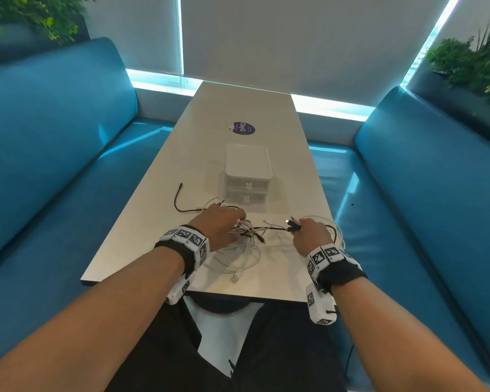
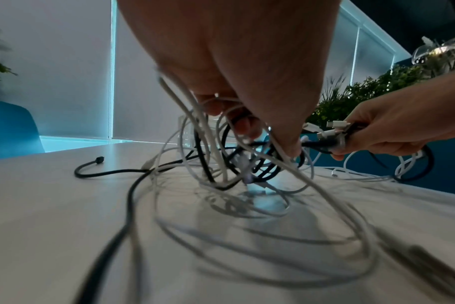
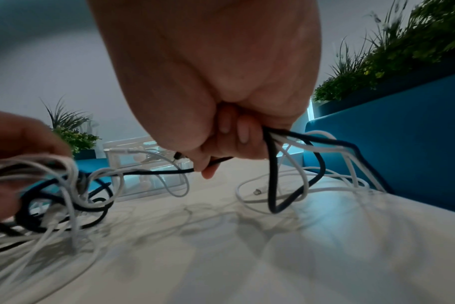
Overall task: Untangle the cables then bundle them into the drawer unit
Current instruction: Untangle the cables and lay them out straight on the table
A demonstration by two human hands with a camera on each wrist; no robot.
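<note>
A tangle of black and white cables (image 1: 246, 233) lies on the white table (image 1: 142, 250) near its front edge. My left hand (image 1: 224, 224) reaches into the knot, its fingers (image 2: 244, 125) curled around several strands. My right hand (image 1: 311, 233) grips a bunch of cable ends, with plugs (image 1: 292, 223) sticking out toward the left; the same plugs (image 2: 335, 131) show in the left wrist view. Loops (image 3: 294, 185) hang from my right fist onto the table. The clear drawer unit (image 1: 248, 176) stands just beyond the cables, both drawers closed.
A loose black cable end (image 1: 178, 199) trails to the left of the drawer unit. A white USB plug (image 1: 235, 278) lies near the front edge. A purple sticker (image 1: 244, 128) sits farther back. Blue sofas (image 1: 54, 154) flank the table, with plants (image 1: 475, 63) behind.
</note>
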